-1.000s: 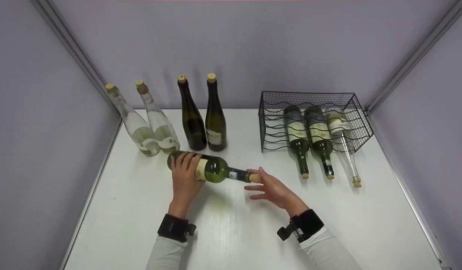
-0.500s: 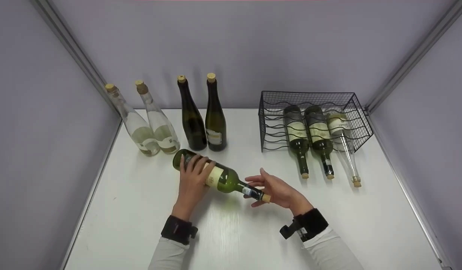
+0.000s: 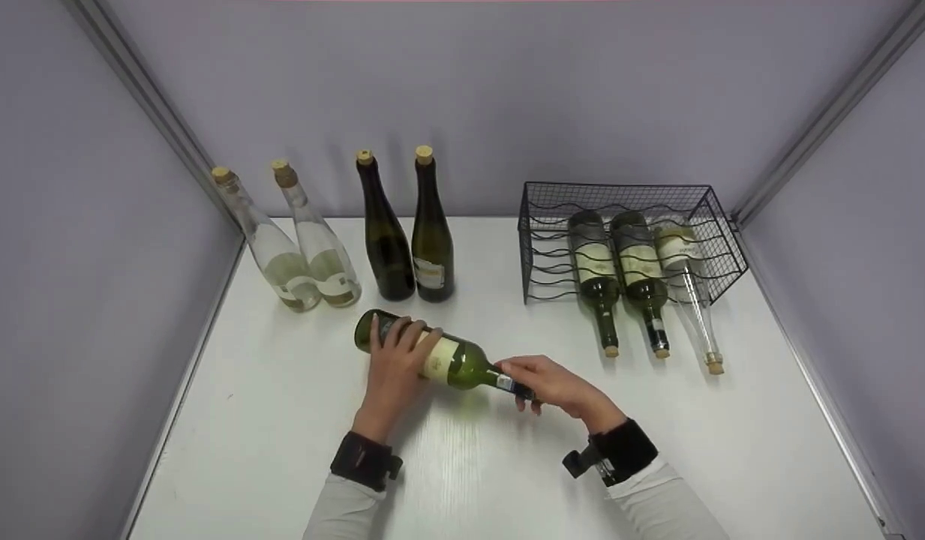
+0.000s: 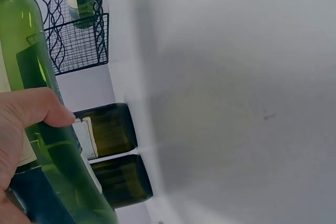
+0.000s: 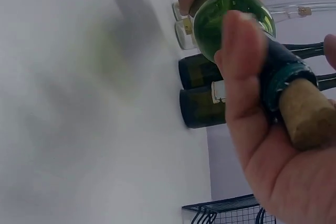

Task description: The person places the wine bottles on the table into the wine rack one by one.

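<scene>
A green wine bottle (image 3: pixel 470 366) with a cream label lies tilted in both hands above the white table, its neck pointing right and toward the person. My left hand (image 3: pixel 398 371) grips the body near its base, fingers over the top. Around the dark-wrapped neck, my right hand (image 3: pixel 558 386) has closed. In the right wrist view, the thumb (image 5: pixel 244 51) lies along the neck and the cork (image 5: pixel 310 114) sticks out over the palm. The left wrist view has the left thumb (image 4: pixel 42 106) pressed across the green glass (image 4: pixel 26 35).
A black wire rack (image 3: pixel 548 247) at the back right holds two green bottles (image 3: pixel 599 289) and one clear bottle (image 3: pixel 691 300), necks forward. Two dark bottles (image 3: pixel 432 247) and two clear bottles (image 3: pixel 323 255) stand corked at the back left. Walls enclose the table (image 3: pixel 267 450).
The bottle has swung so its neck points more toward the person and has shifted slightly right. My right hand, earlier with spread fingers at the cork, now holds the neck.
</scene>
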`<state>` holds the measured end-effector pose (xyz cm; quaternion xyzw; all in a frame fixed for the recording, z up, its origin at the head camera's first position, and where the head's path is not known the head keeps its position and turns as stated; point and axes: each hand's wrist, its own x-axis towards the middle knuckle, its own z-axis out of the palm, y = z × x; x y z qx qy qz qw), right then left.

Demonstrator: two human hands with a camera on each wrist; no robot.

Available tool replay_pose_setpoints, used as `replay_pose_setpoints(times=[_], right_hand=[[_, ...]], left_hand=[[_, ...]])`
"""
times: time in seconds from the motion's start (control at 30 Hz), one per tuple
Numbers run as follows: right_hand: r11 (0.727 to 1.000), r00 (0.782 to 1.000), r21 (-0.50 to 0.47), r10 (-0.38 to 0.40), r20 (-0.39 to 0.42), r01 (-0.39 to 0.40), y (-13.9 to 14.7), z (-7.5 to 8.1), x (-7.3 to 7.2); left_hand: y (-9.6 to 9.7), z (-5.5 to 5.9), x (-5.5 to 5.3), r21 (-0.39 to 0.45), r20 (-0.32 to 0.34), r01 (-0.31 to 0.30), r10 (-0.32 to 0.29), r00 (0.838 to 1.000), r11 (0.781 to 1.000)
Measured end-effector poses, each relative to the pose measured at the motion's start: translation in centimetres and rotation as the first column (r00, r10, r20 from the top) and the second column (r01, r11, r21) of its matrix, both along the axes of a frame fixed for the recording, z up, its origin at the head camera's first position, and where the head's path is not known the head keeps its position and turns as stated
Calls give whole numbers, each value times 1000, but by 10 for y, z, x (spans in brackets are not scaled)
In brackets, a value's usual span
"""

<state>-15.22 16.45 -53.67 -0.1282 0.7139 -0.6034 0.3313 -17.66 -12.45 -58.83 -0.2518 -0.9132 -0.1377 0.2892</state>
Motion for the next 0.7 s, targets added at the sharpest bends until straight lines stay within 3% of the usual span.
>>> replay_pose_setpoints(times=[0.2, 0.4, 0.5, 0.7], right_hand=[[986, 987, 168, 4, -158, 22, -3, -4, 2], [959, 953, 264, -18, -302, 102, -2, -10, 3], [958, 952, 257, -41, -303, 124, 1, -12, 4], [977, 974, 154, -117, -192, 148, 11, -17, 9]], left_hand=[[3, 0, 0, -23, 7, 10, -10, 1000, 1000], [6, 0, -1, -50, 36, 19, -17, 999, 999], [8, 2, 0, -62, 50, 25, -22, 999, 998], [13, 3, 1, -39, 73, 72, -69, 995, 997]])
